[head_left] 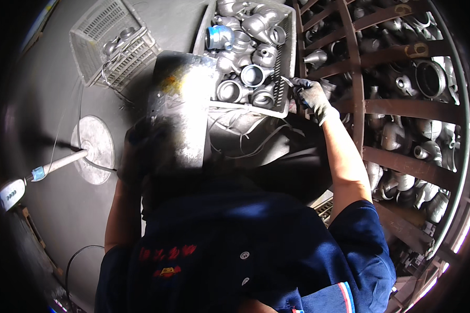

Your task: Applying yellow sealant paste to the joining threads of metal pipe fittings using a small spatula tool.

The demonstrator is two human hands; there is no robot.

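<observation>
My right hand (313, 98), in a pale work glove with dark fingertips, is closed beside the right rim of a grey plastic crate (250, 109). A thin, light, blade-like tool (286, 81) sticks out from its fingers; the exact kind is too small to tell. Cast metal pipe fittings (261, 26) fill the crate, one of them a blue-painted fitting (220, 38). My left hand (136, 143) is in deep shadow at the left side of a worn metal slab (180, 115) with yellow stains. Its fingers are hidden.
Along the right stands a brown metal cage (357, 78) packed with similar castings. A second grey crate (89, 41), holding a few parts, sits on the floor at the upper left. A fan (13, 194) on a pole with a round base (96, 156) and cables lies toward the left.
</observation>
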